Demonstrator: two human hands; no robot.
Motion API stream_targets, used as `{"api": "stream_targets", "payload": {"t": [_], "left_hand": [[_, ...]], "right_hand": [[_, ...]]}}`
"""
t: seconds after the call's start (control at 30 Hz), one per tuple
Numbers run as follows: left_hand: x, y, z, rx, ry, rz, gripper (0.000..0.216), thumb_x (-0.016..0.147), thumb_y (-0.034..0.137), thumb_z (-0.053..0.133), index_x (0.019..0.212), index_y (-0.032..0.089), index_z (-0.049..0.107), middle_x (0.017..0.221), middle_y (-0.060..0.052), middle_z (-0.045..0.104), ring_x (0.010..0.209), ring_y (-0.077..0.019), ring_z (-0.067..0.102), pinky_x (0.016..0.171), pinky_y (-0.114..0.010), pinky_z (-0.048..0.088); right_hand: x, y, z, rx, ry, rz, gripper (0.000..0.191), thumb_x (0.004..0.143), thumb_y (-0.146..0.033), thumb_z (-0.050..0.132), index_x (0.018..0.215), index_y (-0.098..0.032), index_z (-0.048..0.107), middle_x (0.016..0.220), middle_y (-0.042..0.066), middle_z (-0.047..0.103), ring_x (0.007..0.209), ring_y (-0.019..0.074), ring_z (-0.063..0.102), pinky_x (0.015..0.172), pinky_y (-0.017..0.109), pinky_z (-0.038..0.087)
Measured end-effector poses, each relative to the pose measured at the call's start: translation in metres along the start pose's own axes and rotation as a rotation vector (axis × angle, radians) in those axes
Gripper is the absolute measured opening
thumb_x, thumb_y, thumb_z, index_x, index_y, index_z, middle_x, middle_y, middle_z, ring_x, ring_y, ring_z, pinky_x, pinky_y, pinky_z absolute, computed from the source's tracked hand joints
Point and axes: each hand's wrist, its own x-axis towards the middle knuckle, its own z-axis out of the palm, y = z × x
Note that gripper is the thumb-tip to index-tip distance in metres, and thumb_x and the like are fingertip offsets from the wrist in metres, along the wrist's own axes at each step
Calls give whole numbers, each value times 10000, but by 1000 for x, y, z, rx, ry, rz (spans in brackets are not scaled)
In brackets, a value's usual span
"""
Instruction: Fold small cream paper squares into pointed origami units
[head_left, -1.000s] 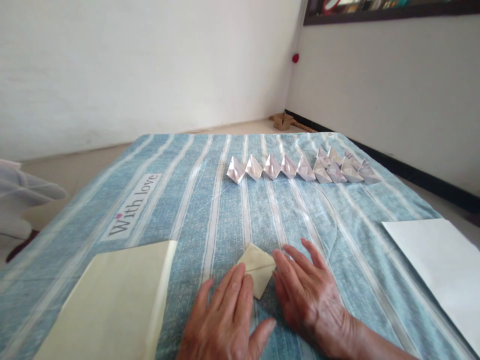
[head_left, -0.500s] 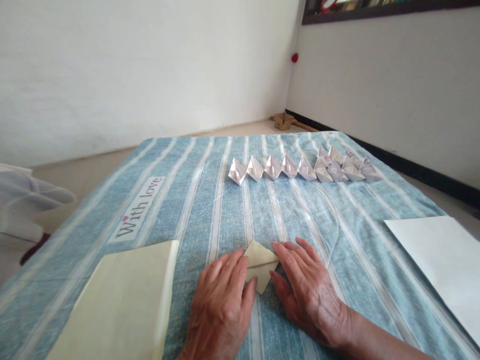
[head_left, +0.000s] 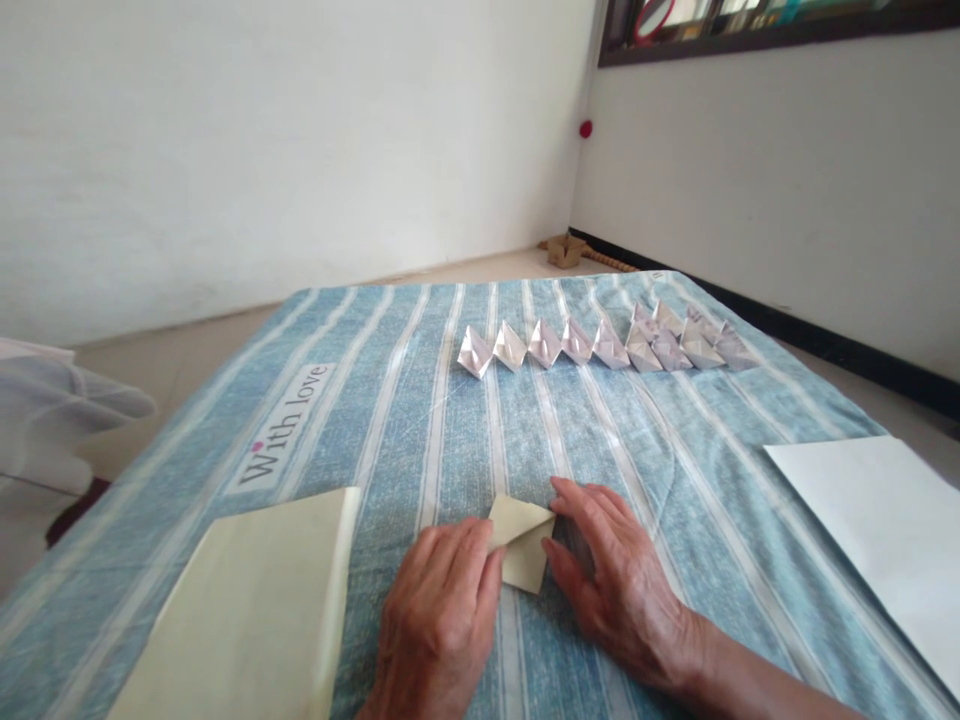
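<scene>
A small folded piece of cream paper [head_left: 527, 571] lies low at the front of the table, with a slanted flap edge across its middle. My left hand [head_left: 442, 610] is closed on its left side, thumb and fingers hiding that edge. At the right corner, my right hand [head_left: 619, 580] holds the paper between the index finger above and the thumb below. The fingers of both hands are bent and rest close to the cloth. Further back, several folded paper boats [head_left: 544, 344] stand in a row, bunched into two rows at the right end.
A striped blue tablecloth [head_left: 405, 420] with "With love" lettering [head_left: 285, 425] covers the table. Cream paper sheets [head_left: 247, 600] lie at left, and white paper [head_left: 870, 520] at right. A small cardboard box [head_left: 565, 250] sits on the floor beyond the table.
The folded paper has turned slightly between my hands, its lower tip shifting right. My left thumb has moved up onto its left edge. The view has tilted slightly upward.
</scene>
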Motion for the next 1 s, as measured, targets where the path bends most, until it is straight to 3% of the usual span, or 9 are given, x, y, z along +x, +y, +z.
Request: {"api": "stream_targets", "payload": {"t": [0.17, 0.3, 0.37, 0.47, 0.57, 0.67, 0.77, 1.0], "left_hand": [[-1, -1, -1, -22, 27, -18, 109, 941, 125, 483, 958, 135, 589, 751, -53, 664, 681, -193, 637, 628, -339, 550], [-7, -6, 1, -75, 46, -112, 162, 932, 124, 490, 1039, 146, 609, 741, -41, 680, 658, -175, 662, 612, -302, 562], [-10, -8, 1, -155, 59, -224, 189, 922, 146, 504, 1073, 166, 617, 791, -47, 719, 687, -178, 700, 621, -283, 579], [-11, -7, 0, -389, 40, -507, 225, 889, 210, 547, 1103, 206, 615, 883, -33, 763, 710, -181, 735, 606, -252, 599], [-6, 1, -4, -665, -11, -828, 289, 814, 288, 630, 1090, 205, 616, 838, -16, 766, 607, -181, 719, 520, -247, 593], [2, 11, -10, -877, -73, -1034, 328, 738, 325, 697, 1030, 192, 628, 789, -19, 759, 586, -205, 713, 474, -261, 580], [5, 19, -12, -957, -82, -1120, 360, 656, 321, 774, 964, 191, 639, 814, -22, 758, 683, -224, 728, 557, -274, 596], [3, 27, -12, -1013, -212, -1231, 418, 666, 376, 781, 1013, 190, 640, 815, -20, 739, 631, -205, 694, 501, -268, 557]], "right_hand": [[0, -1, -3, 52, 19, 103, 553, 923, -309, 529, 1430, -222, 327, 1025, 102, 672, 942, 270, 624, 809, 518, 558], [2, -7, -7, 55, 24, 23, 582, 934, -426, 518, 1431, -188, 330, 985, 103, 679, 949, 274, 641, 790, 482, 574], [4, -10, -9, 59, 22, -62, 561, 953, -421, 486, 1428, -169, 325, 977, 101, 686, 956, 270, 650, 781, 447, 580], [6, -13, -11, 50, 5, -188, 526, 971, -401, 456, 1404, -129, 335, 1012, 121, 688, 964, 268, 658, 791, 421, 578], [7, -15, -10, 43, -31, -273, 474, 989, -371, 427, 1363, -87, 362, 1056, 155, 680, 974, 262, 654, 823, 415, 564], [7, -17, -7, 41, -68, -293, 465, 995, -383, 419, 1337, -69, 382, 1047, 162, 678, 966, 259, 647, 841, 424, 551], [5, -19, -3, 24, -91, -273, 465, 976, -400, 475, 1303, -73, 421, 1039, 157, 675, 968, 269, 638, 867, 458, 537], [7, -23, -2, -10, -86, -296, 259, 945, -169, 502, 1185, -73, 519, 959, 147, 680, 945, 264, 634, 826, 455, 547]]}}
